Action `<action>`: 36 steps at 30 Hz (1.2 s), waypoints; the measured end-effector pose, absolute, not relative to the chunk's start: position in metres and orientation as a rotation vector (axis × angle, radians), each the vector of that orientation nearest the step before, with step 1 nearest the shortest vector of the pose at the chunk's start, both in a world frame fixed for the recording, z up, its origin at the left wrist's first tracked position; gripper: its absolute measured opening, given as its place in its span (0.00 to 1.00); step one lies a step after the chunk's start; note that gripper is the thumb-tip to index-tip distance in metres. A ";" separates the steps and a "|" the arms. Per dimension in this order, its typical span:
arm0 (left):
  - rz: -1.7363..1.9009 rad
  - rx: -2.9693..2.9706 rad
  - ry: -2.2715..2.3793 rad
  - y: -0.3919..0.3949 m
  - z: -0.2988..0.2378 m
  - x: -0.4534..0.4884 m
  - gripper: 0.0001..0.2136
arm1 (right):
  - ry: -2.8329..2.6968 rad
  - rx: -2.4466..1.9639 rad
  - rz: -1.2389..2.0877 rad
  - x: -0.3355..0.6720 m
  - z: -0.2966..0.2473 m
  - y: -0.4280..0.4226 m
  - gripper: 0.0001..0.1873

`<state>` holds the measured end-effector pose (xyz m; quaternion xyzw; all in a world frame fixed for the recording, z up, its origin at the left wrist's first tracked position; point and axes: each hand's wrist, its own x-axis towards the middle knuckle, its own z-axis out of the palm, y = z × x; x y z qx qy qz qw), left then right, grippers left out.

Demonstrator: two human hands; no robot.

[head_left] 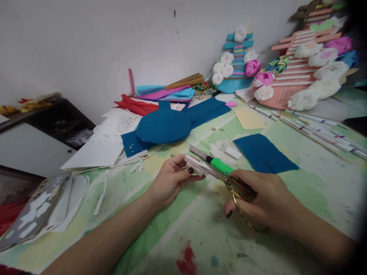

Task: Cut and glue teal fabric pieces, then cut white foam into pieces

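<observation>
My left hand pinches a small white strip, paper or foam, between thumb and fingers. My right hand has its fingers in the gold handles of a pair of scissors, whose blades reach to the strip. Right behind the scissors is a green craft knife with its blade out; whether it lies on the table or is in the same hand, I cannot tell. White scraps lie beyond the knife, and a dark blue sheet is to their right.
A dark blue oval cutout lies past my left hand, near white sheets and folded coloured paper. Decorated blue and pink instrument shapes lean at the back wall. Striped sticks lie right; a phone left.
</observation>
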<state>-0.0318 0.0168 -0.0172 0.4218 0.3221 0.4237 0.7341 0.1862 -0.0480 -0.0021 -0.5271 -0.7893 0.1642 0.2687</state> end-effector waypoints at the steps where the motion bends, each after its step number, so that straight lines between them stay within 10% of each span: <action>1: 0.931 0.926 0.705 0.017 -0.017 -0.032 0.11 | -2.136 -1.429 0.423 0.186 -0.003 -0.048 0.03; 24: 0.925 0.916 0.724 0.016 -0.017 -0.031 0.12 | -2.213 -1.364 0.045 0.190 -0.012 -0.046 0.12; 36: 0.834 1.172 1.035 0.024 -0.022 -0.035 0.15 | -1.867 -2.187 -0.468 0.288 -0.023 -0.006 0.09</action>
